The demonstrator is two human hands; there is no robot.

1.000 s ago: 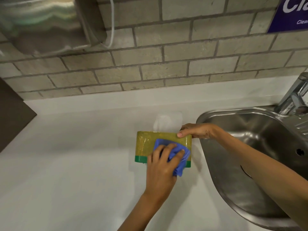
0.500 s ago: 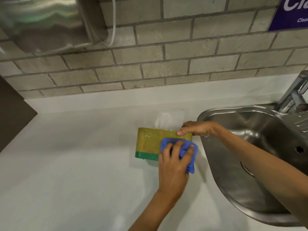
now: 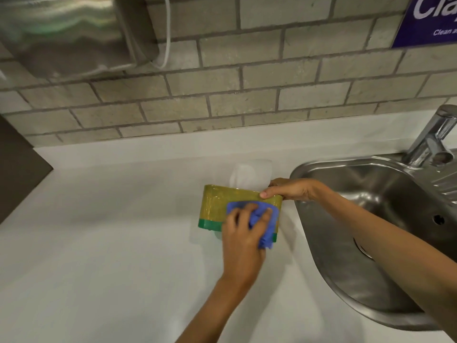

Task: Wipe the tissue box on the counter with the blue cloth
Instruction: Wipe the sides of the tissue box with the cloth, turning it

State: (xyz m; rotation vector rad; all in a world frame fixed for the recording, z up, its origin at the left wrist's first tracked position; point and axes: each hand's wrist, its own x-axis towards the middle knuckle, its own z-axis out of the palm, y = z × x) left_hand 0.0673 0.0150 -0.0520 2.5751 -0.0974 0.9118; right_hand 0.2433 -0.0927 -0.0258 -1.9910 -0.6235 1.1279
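The left hand [image 3: 243, 233] has slid back leftward across the front of the tissue box [image 3: 217, 206], fingers spread and pressing the blue cloth [image 3: 268, 226] to it. The right hand [image 3: 288, 189] pinches the box's top right corner. The box stands on a white counter [image 3: 111, 243] beside a steel sink [image 3: 371, 219], a tissue [image 3: 249, 174] rising from it; behind is a brick-tiled wall [image 3: 247, 95].

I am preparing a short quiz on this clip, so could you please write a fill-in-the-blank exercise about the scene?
1. The left hand presses a ____ cloth against the tissue box.
2. The right hand steadies the box at its ____ edge.
3. To the right of the box is a steel ____.
4. The wall behind the counter is made of ____.

Missing words: blue; top; sink; brick
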